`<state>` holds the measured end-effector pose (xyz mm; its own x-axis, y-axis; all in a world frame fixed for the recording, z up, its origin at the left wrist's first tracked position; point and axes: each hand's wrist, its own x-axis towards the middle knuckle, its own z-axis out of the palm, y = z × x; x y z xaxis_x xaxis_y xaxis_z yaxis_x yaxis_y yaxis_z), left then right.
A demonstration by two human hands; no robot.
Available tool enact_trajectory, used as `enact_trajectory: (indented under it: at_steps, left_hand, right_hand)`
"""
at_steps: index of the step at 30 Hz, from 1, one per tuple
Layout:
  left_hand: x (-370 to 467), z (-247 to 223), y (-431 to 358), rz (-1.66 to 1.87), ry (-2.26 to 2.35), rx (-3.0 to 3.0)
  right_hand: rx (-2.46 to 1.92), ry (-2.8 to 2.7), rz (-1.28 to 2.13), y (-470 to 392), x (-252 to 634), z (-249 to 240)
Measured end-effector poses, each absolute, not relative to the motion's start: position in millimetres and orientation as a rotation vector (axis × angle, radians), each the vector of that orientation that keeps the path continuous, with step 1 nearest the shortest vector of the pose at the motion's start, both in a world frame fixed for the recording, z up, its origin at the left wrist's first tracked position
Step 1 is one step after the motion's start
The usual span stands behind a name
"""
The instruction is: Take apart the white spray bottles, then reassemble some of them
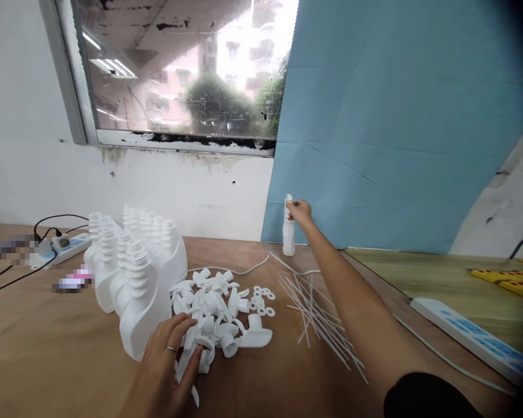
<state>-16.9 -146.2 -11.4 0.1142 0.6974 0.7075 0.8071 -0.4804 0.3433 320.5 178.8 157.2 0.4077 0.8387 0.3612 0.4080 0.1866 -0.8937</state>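
So the left hand's (164, 351) fingers are at the near-left edge of the white plastic spray heads (213, 305): ribbed-neck white plastic bottles (142, 328) past them leftward, thin white sticks (316, 319) way right. Right hand's (300, 211) fingers circle one slim white plastic bottle (289, 239), blue cloth (375, 128) behind.

Far bottle (289, 238) partly hidden by right hand (302, 211); black sleeve (427, 397) cut off.

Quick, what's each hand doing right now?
Left hand: open, thumb and fingers parted at the white spray heads.
Right hand: closed, holding a white bottle near its top.
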Motion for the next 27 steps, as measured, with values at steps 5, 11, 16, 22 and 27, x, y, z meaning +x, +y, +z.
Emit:
enact_trajectory:
  at_steps: [5,11,16,22,27]
  left_hand:
    - [-10.8,-9.3,-150.7,-1.457,-1.561,-2.282]
    - [7.7,7.1,-164.9,-1.956,-1.793,-2.236]
    - [13.3,18.1,-170.8,-2.120,-1.845,-2.260]
    - [15.1,25.2,-173.4,-2.305,-1.819,-2.234]
    - [9.9,29.0,-170.3,-2.202,-1.828,-2.270]
  right_hand:
    - [-1.111,-1.269,0.507,119.0,295.5,175.4]
    - [-0.612,-1.531,0.834,8.7,257.7,171.0]
    - [-0.484,-1.517,1.107,-61.4,220.6,154.1]
    - [-0.391,-1.433,1.354,-95.2,197.7,147.6]
    - [-0.332,-1.408,1.462,-103.5,197.5,149.0]
